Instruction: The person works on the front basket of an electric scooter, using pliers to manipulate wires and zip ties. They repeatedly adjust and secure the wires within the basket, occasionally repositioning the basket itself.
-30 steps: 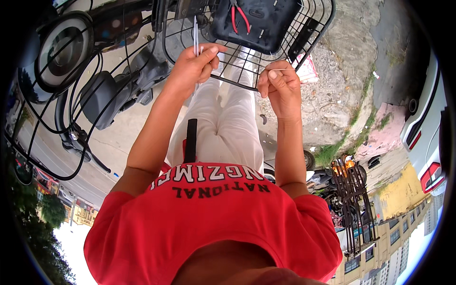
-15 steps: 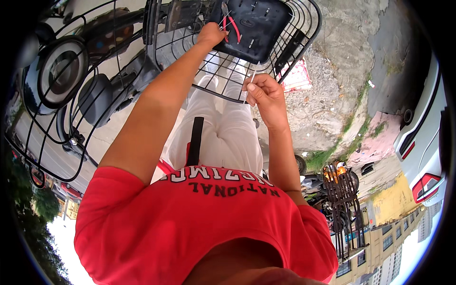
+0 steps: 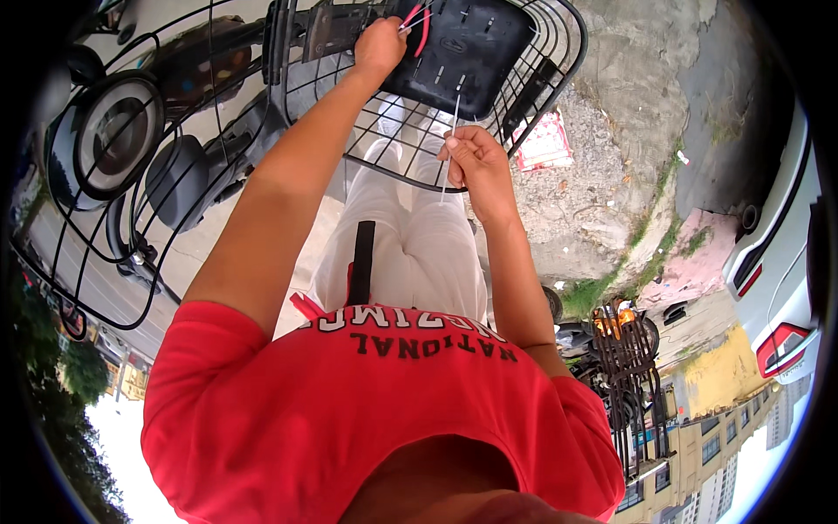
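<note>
My left hand [image 3: 381, 45] is closed at the upper left of a black plastic tray [image 3: 449, 73] in the wire basket. Red-handled pliers [image 3: 424, 37], their handles spread, meet its fingertips, and thin white strips [image 3: 417, 22] stick out there. The fingers partly cover the pliers, and their jaws are hard to see. My right hand [image 3: 483, 166] pinches a slim white cable tie [image 3: 455, 116] between thumb and fingers, over the basket's near rim. That tie stands nearly upright, its upper end in front of the tray's near edge and its lower end hanging below the fingers.
The black wire basket [image 3: 572, 65] surrounds the tray. Left of it stand a scooter with a round headlamp [image 3: 120, 131] and a second, larger wire frame [image 3: 65, 301]. A red-and-white packet [image 3: 543, 142] lies on rough concrete. A pale car [image 3: 777, 288] is at the far right.
My left hand has moved away from me, with the pliers and white strips shifting along with it. My right hand has drifted slightly left; more of its cable tie shows below the fingers.
</note>
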A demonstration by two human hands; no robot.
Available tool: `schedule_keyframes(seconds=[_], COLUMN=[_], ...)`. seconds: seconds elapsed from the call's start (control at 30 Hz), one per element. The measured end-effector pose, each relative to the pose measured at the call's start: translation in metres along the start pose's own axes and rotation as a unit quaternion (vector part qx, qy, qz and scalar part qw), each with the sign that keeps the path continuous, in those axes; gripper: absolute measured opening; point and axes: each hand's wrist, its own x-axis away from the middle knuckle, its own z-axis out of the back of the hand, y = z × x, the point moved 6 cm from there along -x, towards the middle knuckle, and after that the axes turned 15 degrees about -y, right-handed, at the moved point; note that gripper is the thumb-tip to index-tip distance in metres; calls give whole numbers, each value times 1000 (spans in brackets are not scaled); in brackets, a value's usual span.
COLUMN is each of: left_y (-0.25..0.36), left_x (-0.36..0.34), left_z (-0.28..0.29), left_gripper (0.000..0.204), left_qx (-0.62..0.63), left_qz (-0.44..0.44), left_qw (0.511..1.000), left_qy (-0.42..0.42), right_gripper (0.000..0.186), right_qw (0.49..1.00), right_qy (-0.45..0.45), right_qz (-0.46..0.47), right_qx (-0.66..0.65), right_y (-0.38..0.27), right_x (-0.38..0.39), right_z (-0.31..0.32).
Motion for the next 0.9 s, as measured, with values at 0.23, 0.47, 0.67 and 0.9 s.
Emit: schedule_keyframes(seconds=[0.23, 0.47, 0.67, 0.9], left_y=[-15, -14, -31, -42], left_x=[40, 82, 75, 53], left_z=[-25, -57, -81, -106], left_gripper=[23, 27, 23, 20], left_qx=[347, 576, 582, 528], left_qz=[116, 206, 256, 253], left_qw=[901, 647, 614, 715], left_qy=[-232, -455, -468, -382], right_gripper=[14, 8, 14, 11], right_qw=[990, 941, 924, 966], right_qy=[46, 67, 82, 129], right_qz=[-67, -168, -149, -177], right_qx=[-117, -285, -342, -137], right_y=[36, 91, 107, 110], right_x=[-51, -117, -144, -152], right_z=[4, -3, 4, 18])
